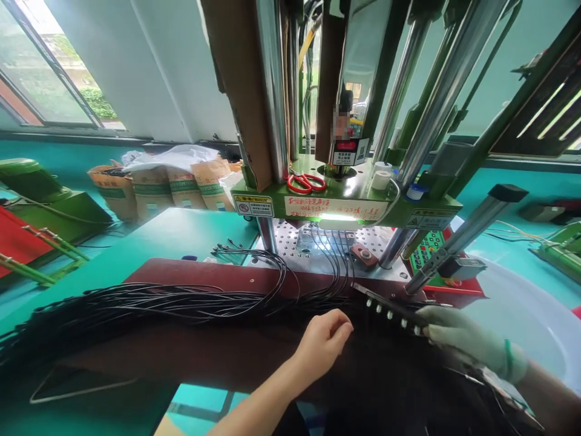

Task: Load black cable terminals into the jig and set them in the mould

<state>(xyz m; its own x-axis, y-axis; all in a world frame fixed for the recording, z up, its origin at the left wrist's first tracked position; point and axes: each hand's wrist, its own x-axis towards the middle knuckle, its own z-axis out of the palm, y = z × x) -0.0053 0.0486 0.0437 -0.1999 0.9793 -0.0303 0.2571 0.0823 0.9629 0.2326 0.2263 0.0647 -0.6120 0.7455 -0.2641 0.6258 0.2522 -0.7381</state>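
My left hand (324, 336) is bare and hovers over the dark lap area in front of the machine. Its fingers are curled in toward the thumb, and I cannot make out whether anything is between them. A pale glove with a green cuff band covers my right hand (463, 339), which grips one end of a dark bar (390, 306) with several small shiny metal pieces along its edge. The bar slants up and left toward the machine bed. Black cables (218, 306) lie in a long bundle to the left, and several run into the lit clear block (324, 239) under the press.
A green press plate (299, 200) with steel columns stands ahead, red-handled scissors (306, 183) on top. A brown-red ledge (181, 272) fronts the perforated bed (290, 242). At the right are a button panel (429, 251) and a large pale basin (526, 309). Paper sacks (181, 184) stand behind.
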